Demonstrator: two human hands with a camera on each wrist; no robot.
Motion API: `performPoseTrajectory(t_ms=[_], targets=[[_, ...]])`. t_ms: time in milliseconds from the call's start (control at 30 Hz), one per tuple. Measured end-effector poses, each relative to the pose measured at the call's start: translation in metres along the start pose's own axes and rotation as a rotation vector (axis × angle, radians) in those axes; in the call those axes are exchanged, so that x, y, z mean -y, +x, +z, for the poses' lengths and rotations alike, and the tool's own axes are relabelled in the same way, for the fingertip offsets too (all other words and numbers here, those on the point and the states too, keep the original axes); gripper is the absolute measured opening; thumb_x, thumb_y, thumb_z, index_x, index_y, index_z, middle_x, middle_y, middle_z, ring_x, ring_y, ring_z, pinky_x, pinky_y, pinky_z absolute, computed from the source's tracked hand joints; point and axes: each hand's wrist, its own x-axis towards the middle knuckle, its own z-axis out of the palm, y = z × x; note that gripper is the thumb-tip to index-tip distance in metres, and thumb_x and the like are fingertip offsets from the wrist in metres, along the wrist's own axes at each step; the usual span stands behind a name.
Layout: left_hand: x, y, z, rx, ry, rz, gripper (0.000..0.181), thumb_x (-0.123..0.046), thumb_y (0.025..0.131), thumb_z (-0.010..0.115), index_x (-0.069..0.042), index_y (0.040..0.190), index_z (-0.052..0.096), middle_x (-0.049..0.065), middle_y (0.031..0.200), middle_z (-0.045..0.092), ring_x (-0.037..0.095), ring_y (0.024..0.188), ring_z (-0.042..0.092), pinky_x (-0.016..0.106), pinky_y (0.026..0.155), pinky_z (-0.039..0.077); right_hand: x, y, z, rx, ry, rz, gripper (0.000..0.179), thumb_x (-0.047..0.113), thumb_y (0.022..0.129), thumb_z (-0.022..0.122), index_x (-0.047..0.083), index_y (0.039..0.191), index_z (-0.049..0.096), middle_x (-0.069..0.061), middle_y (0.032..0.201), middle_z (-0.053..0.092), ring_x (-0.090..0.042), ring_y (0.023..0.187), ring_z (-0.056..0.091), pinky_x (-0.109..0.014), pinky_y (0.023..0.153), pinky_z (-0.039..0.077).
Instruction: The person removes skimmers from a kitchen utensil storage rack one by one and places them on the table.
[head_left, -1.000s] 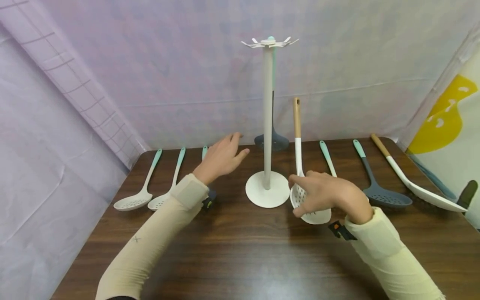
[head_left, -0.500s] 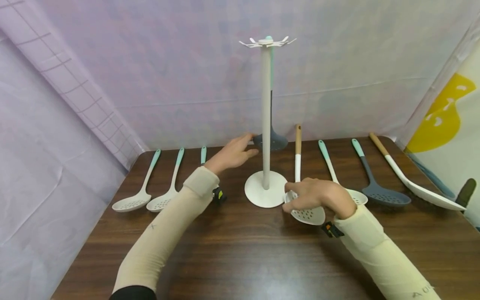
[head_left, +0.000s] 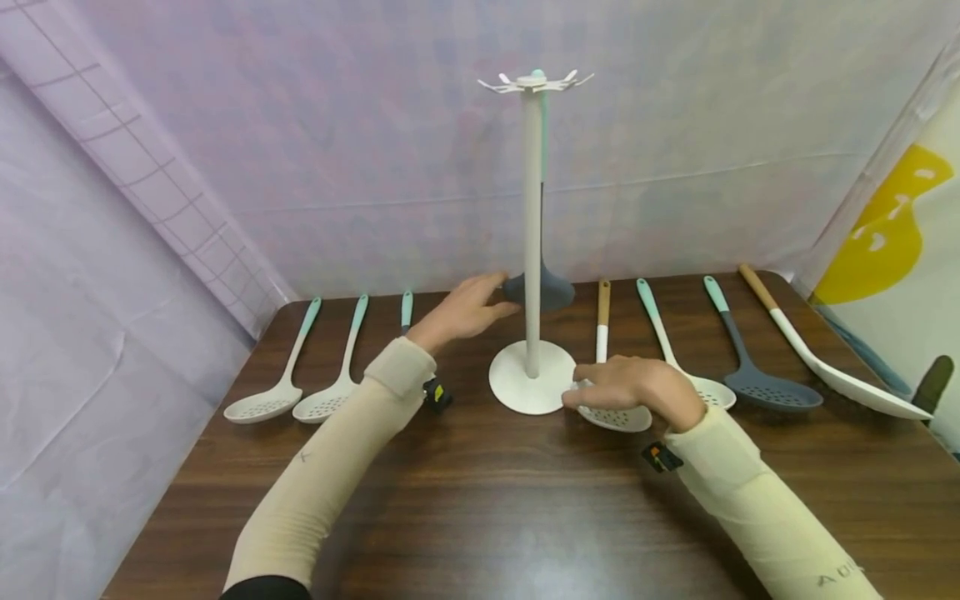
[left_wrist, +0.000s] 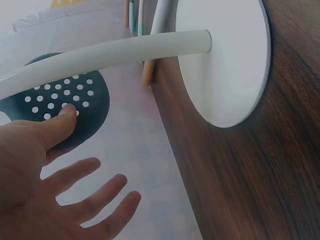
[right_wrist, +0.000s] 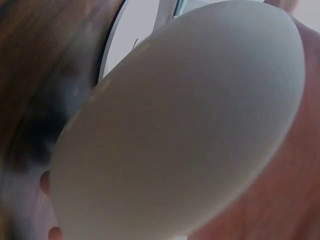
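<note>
A white utensil stand [head_left: 533, 225] with a round base and a crown of hooks rises mid-table. Behind its pole hangs a dark skimmer [head_left: 557, 292] with a mint handle. My left hand [head_left: 467, 312] pinches this skimmer's edge; the left wrist view shows the thumb on the perforated face [left_wrist: 92, 112], the other fingers spread. Right of the base, my right hand [head_left: 637, 387] grips a white slotted spoon [head_left: 618, 418] with a wooden handle, near its head. That handle points away from me. The spoon's smooth white back [right_wrist: 185, 125] fills most of the right wrist view, hiding most fingers.
On the left lie two white slotted spoons [head_left: 264, 406] with mint handles; another mint handle [head_left: 407, 310] shows behind my left arm. To the right are a white slotted spoon [head_left: 712, 392], a dark slotted spoon [head_left: 774, 392] and a white wooden-handled utensil [head_left: 855, 390]. A cloth wall backs the table.
My left hand has moved right to the hanging skimmer, which has shifted slightly. The wooden handle of the spoon in my right hand has tipped down, and that hand has moved slightly left.
</note>
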Motion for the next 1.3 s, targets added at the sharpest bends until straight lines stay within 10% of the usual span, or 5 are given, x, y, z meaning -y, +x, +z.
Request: performPoseTrajectory(t_ms=[633, 900, 1300], targets=[[0.003, -0.006, 0.005, -0.145, -0.038, 0.007, 0.037, -0.028, 0.105, 0.063, -0.008, 0.135, 0.06, 0.014, 0.129, 0.067, 0.032, 0.113, 0.067, 0.048, 0.09, 0.057, 0.006, -0.001, 0.004, -0.086, -0.159, 0.087, 0.064, 0.061, 0.086, 0.065, 0.022, 0.136, 0.066, -0.013, 0.127, 0.069, -0.032, 0.108, 0.065, -0.06, 0.088, 0.052], [0.002, -0.008, 0.008, -0.215, -0.061, 0.046, 0.022, -0.03, 0.101, 0.068, -0.01, 0.109, 0.063, 0.009, 0.084, 0.063, 0.022, 0.067, 0.051, 0.034, 0.06, 0.043, 0.005, -0.001, 0.002, -0.111, -0.169, 0.088, 0.066, 0.063, 0.088, 0.065, 0.02, 0.138, 0.064, -0.01, 0.124, 0.07, -0.028, 0.101, 0.067, -0.051, 0.079, 0.052], [0.013, -0.013, 0.005, -0.313, -0.058, 0.079, 0.012, -0.022, 0.103, 0.064, -0.012, 0.109, 0.062, 0.005, 0.089, 0.063, 0.021, 0.074, 0.053, 0.034, 0.07, 0.045, 0.006, -0.001, 0.004, -0.085, -0.12, 0.066, 0.054, 0.054, 0.089, 0.066, 0.016, 0.128, 0.067, -0.004, 0.099, 0.068, -0.022, 0.084, 0.062, -0.04, 0.07, 0.048]])
